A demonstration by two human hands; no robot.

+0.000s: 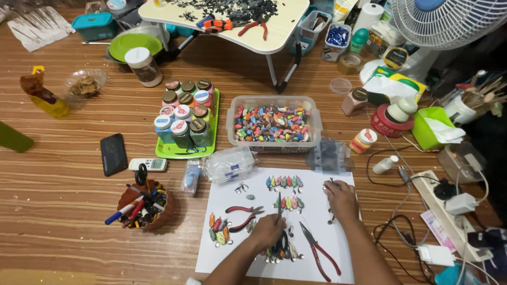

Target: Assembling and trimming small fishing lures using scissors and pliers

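Lower centre of the frame: a white rectangular paper sheet (227, 211) lay on the striped wooden floor (63, 211), and both hands worked on it.

The left hand (268, 231) was closed round a thin dark pointed tool (279, 203). The tool's long axis ran nearly straight up the frame, its tip pointing toward a row of small green and pink painted fishing-lure bodies (289, 202) just right of it. Fingers clamped on the shaft.

The right hand (342, 199) lay palm down at the sheet's right edge, fingertips by small dark metal bits; whether they pinched one, could not tell. The left hand was the nearer to the lure rows.

A second row of lures (284, 182) sat above the first, toward mid-frame. A cluster of orange and green lures (219, 229) lay left of the hands. Red-handled pliers (244, 215) lay between that cluster and the left hand, and long-nosed red-handled pliers (319, 252) slanted toward the lower right.

Packages: a clear rectangular plastic tub (273, 122) full of multicoloured lure bodies stood above the sheet, centre frame. Left of it, a lime green tray (174, 150) held round jars with white, brown and blue lids bearing red-and-white labels. Clear plastic bags (229, 163) lay at the sheet's top left corner. A terracotta pot of pens and markers (145, 206) stood at lower left, and a black phone (113, 154) above it.
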